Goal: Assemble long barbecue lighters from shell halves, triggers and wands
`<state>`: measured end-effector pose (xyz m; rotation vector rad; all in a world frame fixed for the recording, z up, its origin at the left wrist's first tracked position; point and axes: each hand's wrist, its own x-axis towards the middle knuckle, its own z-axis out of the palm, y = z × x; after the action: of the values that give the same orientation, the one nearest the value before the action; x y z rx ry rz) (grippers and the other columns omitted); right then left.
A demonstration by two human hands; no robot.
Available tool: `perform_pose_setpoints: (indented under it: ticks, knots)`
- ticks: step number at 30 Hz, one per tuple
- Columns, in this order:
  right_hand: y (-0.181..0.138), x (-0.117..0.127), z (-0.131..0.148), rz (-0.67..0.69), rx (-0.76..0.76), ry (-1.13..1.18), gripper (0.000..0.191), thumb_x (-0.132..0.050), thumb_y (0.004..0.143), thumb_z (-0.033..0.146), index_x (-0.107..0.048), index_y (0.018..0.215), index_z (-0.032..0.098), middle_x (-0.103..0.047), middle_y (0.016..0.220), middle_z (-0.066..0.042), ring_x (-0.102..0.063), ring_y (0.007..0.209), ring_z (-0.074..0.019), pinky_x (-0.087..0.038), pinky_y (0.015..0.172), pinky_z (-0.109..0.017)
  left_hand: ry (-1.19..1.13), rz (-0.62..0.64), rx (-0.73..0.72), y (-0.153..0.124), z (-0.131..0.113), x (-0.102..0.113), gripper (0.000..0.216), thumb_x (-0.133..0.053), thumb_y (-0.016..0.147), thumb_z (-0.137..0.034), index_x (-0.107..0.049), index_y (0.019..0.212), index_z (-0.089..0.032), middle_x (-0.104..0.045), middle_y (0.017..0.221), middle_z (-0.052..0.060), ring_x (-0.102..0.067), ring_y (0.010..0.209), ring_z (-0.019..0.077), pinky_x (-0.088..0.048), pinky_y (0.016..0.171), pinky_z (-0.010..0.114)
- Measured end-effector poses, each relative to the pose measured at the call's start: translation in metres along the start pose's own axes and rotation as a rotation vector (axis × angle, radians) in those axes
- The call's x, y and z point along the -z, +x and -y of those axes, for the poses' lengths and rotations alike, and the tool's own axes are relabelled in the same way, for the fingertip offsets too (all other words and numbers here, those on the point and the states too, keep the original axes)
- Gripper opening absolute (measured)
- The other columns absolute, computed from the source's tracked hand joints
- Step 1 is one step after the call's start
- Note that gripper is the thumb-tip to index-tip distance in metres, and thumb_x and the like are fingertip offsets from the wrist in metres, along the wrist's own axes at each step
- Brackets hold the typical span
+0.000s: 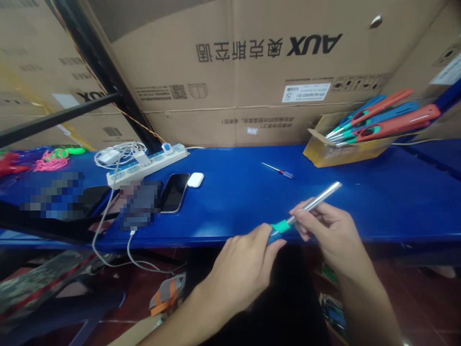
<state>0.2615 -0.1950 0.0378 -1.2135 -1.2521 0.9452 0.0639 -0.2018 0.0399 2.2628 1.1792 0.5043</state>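
Observation:
My left hand [245, 262] is closed around the blue handle of a tool with a teal collar [281, 226], at the front edge of the blue table [234, 202]. The fingers of my right hand [324, 226] pinch the tool's silver metal shaft [320, 198], which points up and to the right. A small screwdriver [279, 170] with a thin shaft and a blue-red handle lies on the table beyond my hands.
A cardboard box [342, 149] at the back right holds several orange and blue handled tools [382, 117]. At the left lie a power strip [147, 163] with chargers, a phone [175, 192] and a white earbud case [195, 179]. Large cardboard cartons [252, 72] stand behind.

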Motion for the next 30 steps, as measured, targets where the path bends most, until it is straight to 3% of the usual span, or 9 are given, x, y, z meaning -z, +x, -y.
perform_pose_setpoints:
  ticks: [4, 12, 22, 30]
  knots:
    - [-0.003, 0.002, -0.001, 0.035, 0.019, 0.022, 0.023, -0.073, 0.091, 0.042, -0.073, 0.089, 0.019, -0.058, 0.060, 0.002, -0.055, 0.053, -0.0100, -0.047, 0.050, -0.022, -0.046, 0.029, 0.001, 0.001, -0.002, 0.005, 0.023, -0.038, 0.109, -0.037, -0.055, 0.103, -0.022, -0.068, 0.089, 0.002, -0.062, 0.070, 0.0190, -0.033, 0.059, 0.030]
    - [-0.007, 0.014, -0.003, 0.183, 0.123, 0.029, 0.015, -0.066, 0.097, 0.034, -0.073, 0.093, 0.021, -0.061, 0.075, -0.001, -0.055, 0.062, -0.0108, -0.046, 0.054, -0.022, -0.223, 0.208, 0.010, 0.001, -0.007, 0.025, 0.034, -0.035, 0.110, -0.043, -0.055, 0.094, -0.022, -0.066, 0.086, 0.000, -0.061, 0.076, 0.0160, -0.043, 0.068, 0.028]
    - [-0.007, 0.002, 0.003, -0.049, 0.091, -0.064, 0.023, -0.076, 0.086, 0.039, -0.071, 0.075, 0.020, -0.057, 0.063, 0.001, -0.052, 0.056, -0.0117, -0.046, 0.051, -0.024, -0.065, 0.095, -0.028, 0.002, -0.004, 0.011, 0.024, -0.041, 0.108, -0.038, -0.055, 0.098, -0.020, -0.069, 0.090, 0.003, -0.062, 0.071, 0.0182, -0.039, 0.062, 0.030]
    - [-0.012, -0.004, 0.004, -0.113, 0.098, -0.016, 0.021, -0.079, 0.083, 0.035, -0.068, 0.071, 0.021, -0.057, 0.067, 0.002, -0.049, 0.057, -0.0106, -0.042, 0.051, -0.023, -0.021, 0.054, -0.060, -0.001, -0.003, 0.011, 0.024, -0.042, 0.108, -0.038, -0.054, 0.098, -0.020, -0.070, 0.092, 0.004, -0.064, 0.073, 0.0199, -0.041, 0.062, 0.031]
